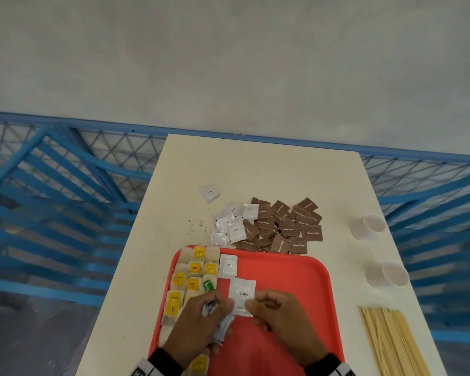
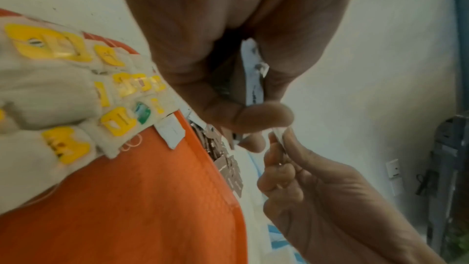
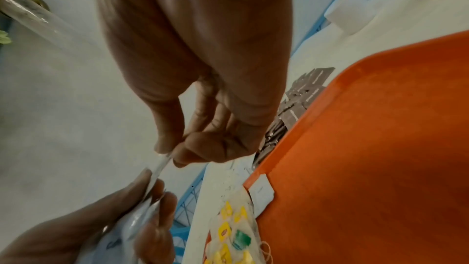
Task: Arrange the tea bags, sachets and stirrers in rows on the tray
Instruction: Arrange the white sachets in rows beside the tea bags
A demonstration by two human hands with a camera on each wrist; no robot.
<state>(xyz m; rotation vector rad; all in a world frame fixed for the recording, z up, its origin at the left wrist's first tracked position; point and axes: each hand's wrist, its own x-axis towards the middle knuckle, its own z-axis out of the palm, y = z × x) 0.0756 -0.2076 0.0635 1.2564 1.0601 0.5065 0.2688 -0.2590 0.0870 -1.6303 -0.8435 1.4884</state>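
The right hand (image 1: 280,316) pinches one white sachet (image 1: 242,295) off the bunch (image 1: 220,325) gripped in the left hand (image 1: 201,321), over the tray (image 1: 296,294). Best laid flat just near the placed sachet (image 1: 228,265), edges aligned, continuing its row beside the tea bags (image 1: 193,278).

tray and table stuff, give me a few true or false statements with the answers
1. The tea bags lie along the left side of the red tray. True.
2. The brown sugar sachets are lined up on the tray. False: they lie in a loose pile on the table, beyond the tray.
3. The right hand pinches a white coffee sachet. True.
4. The left hand is empty. False: it holds several white sachets.
5. The wooden stirrers are on the tray. False: they lie on the table, right of it.
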